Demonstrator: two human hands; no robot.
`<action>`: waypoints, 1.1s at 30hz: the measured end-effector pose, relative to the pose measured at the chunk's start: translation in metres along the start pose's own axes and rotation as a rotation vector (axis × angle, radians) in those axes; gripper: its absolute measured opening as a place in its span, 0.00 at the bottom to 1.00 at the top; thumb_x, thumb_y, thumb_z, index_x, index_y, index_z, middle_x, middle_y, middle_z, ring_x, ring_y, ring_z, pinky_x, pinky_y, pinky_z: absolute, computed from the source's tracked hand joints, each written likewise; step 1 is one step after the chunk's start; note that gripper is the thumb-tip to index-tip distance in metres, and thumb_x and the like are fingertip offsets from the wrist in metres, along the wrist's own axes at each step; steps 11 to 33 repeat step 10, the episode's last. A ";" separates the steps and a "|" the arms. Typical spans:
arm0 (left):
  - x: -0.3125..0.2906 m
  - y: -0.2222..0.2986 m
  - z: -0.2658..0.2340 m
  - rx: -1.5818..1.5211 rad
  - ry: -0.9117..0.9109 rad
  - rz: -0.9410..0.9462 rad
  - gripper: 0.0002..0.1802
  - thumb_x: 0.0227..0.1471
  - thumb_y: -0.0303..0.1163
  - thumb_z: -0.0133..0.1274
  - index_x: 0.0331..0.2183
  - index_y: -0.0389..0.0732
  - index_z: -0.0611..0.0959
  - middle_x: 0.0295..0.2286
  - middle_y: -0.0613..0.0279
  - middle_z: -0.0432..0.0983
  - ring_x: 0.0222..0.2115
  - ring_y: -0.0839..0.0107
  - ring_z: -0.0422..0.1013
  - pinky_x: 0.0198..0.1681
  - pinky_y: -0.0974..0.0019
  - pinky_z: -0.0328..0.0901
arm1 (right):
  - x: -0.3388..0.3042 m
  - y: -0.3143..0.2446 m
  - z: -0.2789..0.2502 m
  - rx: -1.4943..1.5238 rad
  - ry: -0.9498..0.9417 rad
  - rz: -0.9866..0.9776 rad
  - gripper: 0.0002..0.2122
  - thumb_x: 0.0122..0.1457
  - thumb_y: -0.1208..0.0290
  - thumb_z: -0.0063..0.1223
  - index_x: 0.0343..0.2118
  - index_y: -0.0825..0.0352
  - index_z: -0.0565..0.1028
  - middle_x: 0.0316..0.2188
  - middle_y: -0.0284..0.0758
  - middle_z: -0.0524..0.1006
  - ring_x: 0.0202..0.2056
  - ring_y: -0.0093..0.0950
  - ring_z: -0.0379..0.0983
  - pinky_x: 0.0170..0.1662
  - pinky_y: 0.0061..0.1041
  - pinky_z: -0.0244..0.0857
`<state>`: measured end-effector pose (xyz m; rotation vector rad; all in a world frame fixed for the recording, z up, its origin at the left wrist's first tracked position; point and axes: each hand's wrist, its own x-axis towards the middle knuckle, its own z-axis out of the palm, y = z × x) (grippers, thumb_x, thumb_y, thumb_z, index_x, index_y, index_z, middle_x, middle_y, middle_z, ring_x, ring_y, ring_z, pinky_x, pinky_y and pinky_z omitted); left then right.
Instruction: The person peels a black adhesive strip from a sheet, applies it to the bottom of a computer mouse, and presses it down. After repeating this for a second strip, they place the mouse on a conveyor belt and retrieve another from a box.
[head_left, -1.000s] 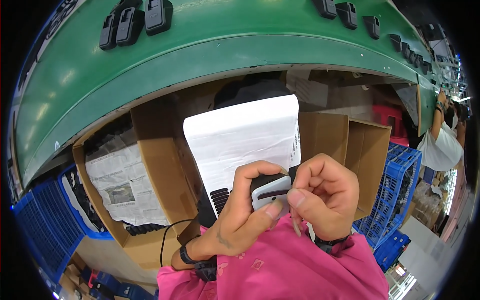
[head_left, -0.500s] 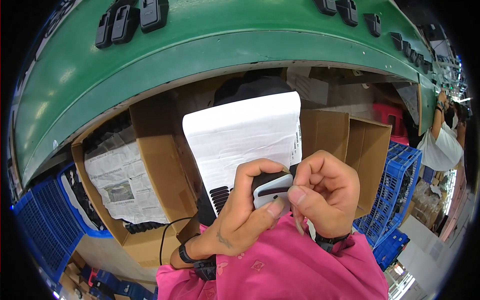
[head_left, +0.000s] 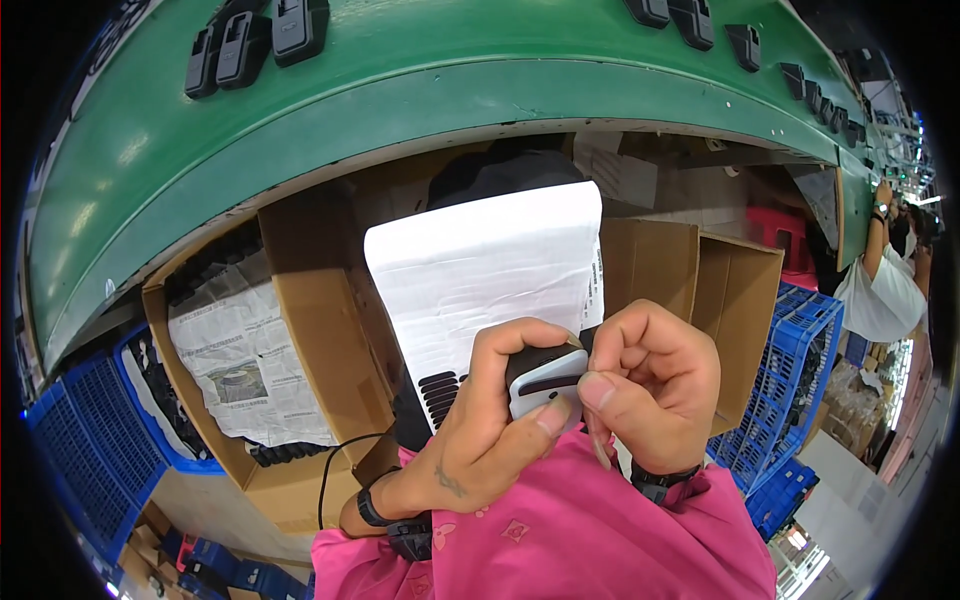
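My left hand (head_left: 480, 415) is closed round a small rounded plastic housing (head_left: 543, 388), black at the back with a pale grey face. A dark strip runs across that face, and my left thumb presses its lower part. At the housing's right edge, my right hand (head_left: 655, 385) is closed, its thumb and forefinger bent together. Whether anything sits between those fingertips is hidden. Behind my hands, over my lap, lies a white sheet of labels (head_left: 485, 255) with a stack of black elongated stickers (head_left: 438, 398) at its lower left.
A green workbench (head_left: 450, 90) carries black plastic devices (head_left: 243, 48) along its far side. Cardboard boxes flank me; the left box (head_left: 330, 370) holds newspaper (head_left: 245, 360). Blue crates (head_left: 775, 375) stand on both sides. Another person in a white top (head_left: 880, 290) is at the far right.
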<state>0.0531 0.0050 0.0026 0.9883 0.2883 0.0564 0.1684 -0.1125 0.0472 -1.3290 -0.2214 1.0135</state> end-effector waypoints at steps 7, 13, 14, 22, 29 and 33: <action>-0.001 -0.001 0.000 -0.004 -0.005 -0.021 0.25 0.54 0.26 0.45 0.51 0.34 0.57 0.42 0.52 0.64 0.41 0.72 0.64 0.46 0.67 0.61 | 0.000 -0.001 -0.002 -0.020 -0.010 -0.002 0.05 0.55 0.82 0.52 0.32 0.73 0.69 0.24 0.28 0.72 0.24 0.10 0.66 0.25 0.10 0.58; -0.001 -0.002 0.001 0.019 0.013 -0.003 0.24 0.54 0.27 0.44 0.51 0.34 0.58 0.44 0.52 0.63 0.42 0.71 0.65 0.48 0.66 0.61 | 0.000 -0.003 0.000 -0.021 0.009 0.018 0.05 0.55 0.82 0.52 0.33 0.74 0.69 0.24 0.29 0.73 0.25 0.10 0.67 0.26 0.10 0.59; -0.001 -0.002 0.001 0.019 0.013 -0.003 0.24 0.54 0.27 0.44 0.51 0.34 0.58 0.44 0.52 0.63 0.42 0.71 0.65 0.48 0.66 0.61 | 0.000 -0.003 0.000 -0.021 0.009 0.018 0.05 0.55 0.82 0.52 0.33 0.74 0.69 0.24 0.29 0.73 0.25 0.10 0.67 0.26 0.10 0.59; -0.001 -0.002 0.001 0.019 0.013 -0.003 0.24 0.54 0.27 0.44 0.51 0.34 0.58 0.44 0.52 0.63 0.42 0.71 0.65 0.48 0.66 0.61 | 0.000 -0.003 0.000 -0.021 0.009 0.018 0.05 0.55 0.82 0.52 0.33 0.74 0.69 0.24 0.29 0.73 0.25 0.10 0.67 0.26 0.10 0.59; -0.001 -0.002 0.001 0.019 0.013 -0.003 0.24 0.54 0.27 0.44 0.51 0.34 0.58 0.44 0.52 0.63 0.42 0.71 0.65 0.48 0.66 0.61 | 0.000 -0.003 0.000 -0.021 0.009 0.018 0.05 0.55 0.82 0.52 0.33 0.74 0.69 0.24 0.29 0.73 0.25 0.10 0.67 0.26 0.10 0.59; -0.001 -0.002 0.001 0.019 0.013 -0.003 0.24 0.54 0.27 0.44 0.51 0.34 0.58 0.44 0.52 0.63 0.42 0.71 0.65 0.48 0.66 0.61 | 0.000 -0.003 0.000 -0.021 0.009 0.018 0.05 0.55 0.82 0.52 0.33 0.74 0.69 0.24 0.29 0.73 0.25 0.10 0.67 0.26 0.10 0.59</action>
